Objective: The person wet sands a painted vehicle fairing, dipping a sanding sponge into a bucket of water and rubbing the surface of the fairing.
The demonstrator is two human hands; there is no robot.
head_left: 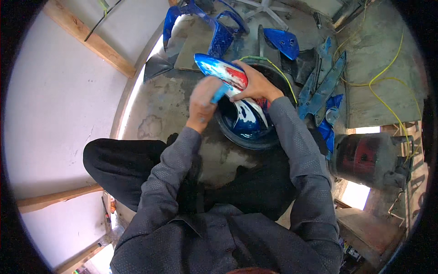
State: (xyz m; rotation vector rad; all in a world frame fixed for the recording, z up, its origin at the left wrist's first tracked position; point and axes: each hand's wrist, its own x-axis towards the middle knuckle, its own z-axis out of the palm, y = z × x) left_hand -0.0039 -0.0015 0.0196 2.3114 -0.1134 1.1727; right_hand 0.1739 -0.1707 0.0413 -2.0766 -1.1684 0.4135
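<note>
Evidently, the left hand (204,98), blurred, is closed around a small blue pad (220,93) at the near edge of a glossy panel (220,69); the right hand (258,82) grips the panel, thumb on the near side, fingers over the far edge. The panel is held over a black tub (242,142). I'd judge it light, stiff, slick if wet, best held by its long edges, away from the pointed tip. It's blue and white with patchy red. Beyond lies a blue fairing piece (284,43).
</note>
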